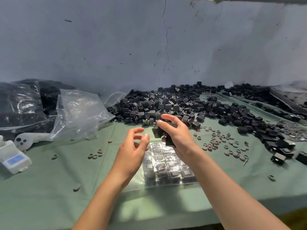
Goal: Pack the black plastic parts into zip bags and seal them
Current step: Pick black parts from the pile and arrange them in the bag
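Entry: packing station on a green table cover (pixel 49 188). The right hand (pixel 180 136) is gripping a small cluster of black plastic parts (pixel 157 131), fingers curled round them, just above the far end of the zip bag (pixel 167 166). The bag is lying flat between the forearms and holding parts in neat rows. The left hand (pixel 132 147) is hovering beside it, fingers loosely curled, holding nothing. The stock pile (pixel 166 103) is sitting behind both hands. Risks: a part may be slipping from the crowded grip and knocking the rows askew; the grey rings (pixel 221 141) lying near the bag may be getting swept in; a bulging row may be keeping the zip from closing. Markings: the white device (pixel 15 161) is carrying a blue label, too blurred to read; no other writing is showing.
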A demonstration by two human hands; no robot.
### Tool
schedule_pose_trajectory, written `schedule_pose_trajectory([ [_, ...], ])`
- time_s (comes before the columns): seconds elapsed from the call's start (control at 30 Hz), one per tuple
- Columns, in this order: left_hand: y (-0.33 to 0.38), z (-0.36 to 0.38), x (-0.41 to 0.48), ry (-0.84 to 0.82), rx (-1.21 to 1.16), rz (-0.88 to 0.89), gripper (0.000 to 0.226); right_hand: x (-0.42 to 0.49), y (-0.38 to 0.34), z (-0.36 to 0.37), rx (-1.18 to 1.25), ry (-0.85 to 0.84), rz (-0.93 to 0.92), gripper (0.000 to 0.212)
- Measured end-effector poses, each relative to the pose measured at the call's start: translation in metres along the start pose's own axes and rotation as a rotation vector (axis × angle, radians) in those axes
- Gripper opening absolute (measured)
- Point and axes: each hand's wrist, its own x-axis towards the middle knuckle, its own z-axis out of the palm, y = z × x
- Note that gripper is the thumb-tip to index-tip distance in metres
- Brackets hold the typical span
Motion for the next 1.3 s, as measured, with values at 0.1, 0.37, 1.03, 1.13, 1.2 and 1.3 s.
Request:
schedule_pose_trajectory([
  [0.1, 0.008, 0.013, -0.001, 0.012, -0.036, -0.013, 0.015, -0.009, 0.001, 0.032, 0.035, -0.037, -0.070, 0.026],
  [0.37, -0.009, -0.012, -0.010, 0.237, 0.096, -0.033, 0.006, -0.019, 0.013, 0.032, -0.371, 0.077, -0.160, 0.011],
  [1.03, -0.085, -0.066, -0.033, -0.064, 0.648, -0.163, 0.035, 0.001, 0.074, -0.046, -0.620, 0.402, -0.164, 0.021],
  [1.13, -0.088, -0.063, -0.034, -0.048, 0.652, -0.085, 0.025, 0.001, 0.076, -0.047, -0.620, 0.406, -0.165, 0.021],
  [1.2, -0.090, -0.062, -0.033, -0.050, 0.637, -0.077, 0.021, 0.002, 0.077, -0.047, -0.616, 0.407, -0.170, 0.020],
  [1.3, -0.094, -0.063, -0.029, -0.087, 0.624, -0.095, 0.028, 0.002, 0.077, -0.047, -0.617, 0.409, -0.177, 0.020],
])
